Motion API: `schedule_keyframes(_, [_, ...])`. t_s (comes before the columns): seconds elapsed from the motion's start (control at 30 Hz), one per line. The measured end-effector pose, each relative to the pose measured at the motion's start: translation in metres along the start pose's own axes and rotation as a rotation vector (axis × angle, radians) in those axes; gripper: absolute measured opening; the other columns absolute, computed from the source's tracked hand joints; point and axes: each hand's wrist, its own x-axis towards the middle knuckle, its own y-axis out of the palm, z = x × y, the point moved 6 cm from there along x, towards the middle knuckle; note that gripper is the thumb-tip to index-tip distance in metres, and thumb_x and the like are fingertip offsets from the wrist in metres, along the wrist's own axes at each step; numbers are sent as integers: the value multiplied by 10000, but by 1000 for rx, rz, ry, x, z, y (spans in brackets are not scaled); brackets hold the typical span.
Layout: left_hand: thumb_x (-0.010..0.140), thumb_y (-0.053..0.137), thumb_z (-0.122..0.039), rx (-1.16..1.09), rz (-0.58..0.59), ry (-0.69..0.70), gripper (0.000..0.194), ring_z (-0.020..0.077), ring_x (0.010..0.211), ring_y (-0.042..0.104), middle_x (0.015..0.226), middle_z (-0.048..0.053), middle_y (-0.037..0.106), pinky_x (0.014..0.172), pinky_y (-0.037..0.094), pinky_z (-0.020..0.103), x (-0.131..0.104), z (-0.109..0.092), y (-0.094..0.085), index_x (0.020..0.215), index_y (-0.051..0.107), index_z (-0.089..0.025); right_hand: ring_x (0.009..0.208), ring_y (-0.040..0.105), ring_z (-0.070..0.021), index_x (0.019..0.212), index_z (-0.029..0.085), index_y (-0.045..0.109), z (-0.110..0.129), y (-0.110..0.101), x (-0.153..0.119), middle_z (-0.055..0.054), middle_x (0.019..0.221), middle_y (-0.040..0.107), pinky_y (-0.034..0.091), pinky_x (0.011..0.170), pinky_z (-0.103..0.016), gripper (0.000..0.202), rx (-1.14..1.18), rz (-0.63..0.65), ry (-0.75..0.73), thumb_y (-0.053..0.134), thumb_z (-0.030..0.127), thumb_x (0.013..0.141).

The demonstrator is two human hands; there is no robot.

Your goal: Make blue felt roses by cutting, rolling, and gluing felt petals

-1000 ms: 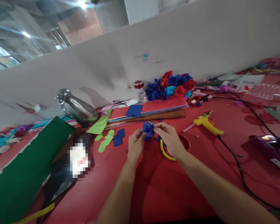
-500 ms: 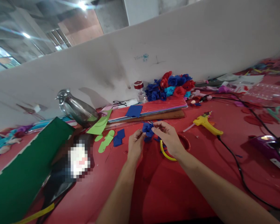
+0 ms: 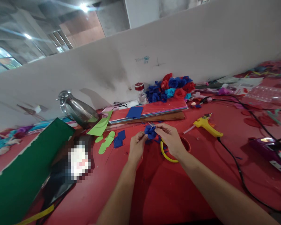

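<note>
Between my two hands is a dark blue paper flower (image 3: 150, 132), its petals crumpled and layered. My left hand (image 3: 137, 143) pinches its left edge with thumb and fingertips. From the right, my right hand (image 3: 170, 137) grips the flower's upper right side with closed fingers. Just below my right hand lies a yellow curved handle (image 3: 166, 156), partly hidden, beside a red round rim (image 3: 186, 144). Blue paper pieces (image 3: 119, 139) and light green paper cutouts (image 3: 106, 143) lie left of my hands. A yellow glue gun (image 3: 207, 125) rests to the right.
Blue and red paper flowers (image 3: 170, 87) are heaped at the wall near a red-lidded jar (image 3: 140, 93). Stacked coloured sheets (image 3: 154, 110) lie ahead. A metal jug (image 3: 78, 109) and green sheet (image 3: 30, 172) stand left. A black cord (image 3: 239, 173) crosses the right side near a purple device (image 3: 269, 151).
The blue flower has turned slightly and shifted a little to the right in my fingers. Both hands stay at nearly the same place.
</note>
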Motion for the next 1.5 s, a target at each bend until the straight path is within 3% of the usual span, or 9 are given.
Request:
schedule_keyframes(0.23, [721,710,-373,-25,49,18,235,174,762,589,752,31,688,812,448,301,3,8,-1,801,744,-154,687,573,-146,712,207,720,1,0,3,2,695,687,437,719,-291,150,49,64,27,683,346,670])
schedule_keyframes(0.43, [698,719,-409,37,132,-16,280,193,779,588,760,38,701,809,449,314,1,-3,4,810,746,-154,741,619,-168,730,212,746,9,0,7,-21,738,720,465,752,-306,173,43,214,59,729,351,628])
schedule_keyframes(0.6, [690,722,-405,38,108,-4,264,194,759,580,747,43,701,793,445,309,1,-8,3,766,745,-153,644,570,-140,693,211,728,11,-1,8,-1,671,685,451,686,-293,172,46,205,60,741,371,632])
schedule_keyframes(1.1, [719,710,-406,12,201,22,258,192,784,579,793,51,699,821,428,305,-2,-13,5,773,750,-157,568,471,-107,585,196,662,8,0,8,34,566,581,372,587,-248,206,79,187,109,761,377,597])
schedule_keyframes(1.2, [702,721,-403,8,177,12,254,184,743,568,729,41,681,797,430,301,-2,-12,3,744,746,-153,600,512,-116,625,202,682,10,-2,8,29,603,611,402,629,-259,175,76,183,80,777,342,580])
schedule_keyframes(1.33, [705,721,-407,3,178,11,257,192,768,578,755,41,688,831,435,312,-2,-13,4,772,752,-161,744,605,-164,770,224,745,18,0,6,-14,757,695,451,743,-308,208,44,277,24,782,337,599])
schedule_keyframes(1.5, [687,734,-449,-17,237,-20,284,200,788,590,747,37,684,857,440,320,-3,-18,8,748,756,-173,744,602,-169,715,221,750,29,0,4,-21,737,685,452,745,-310,155,-64,344,-75,741,369,671])
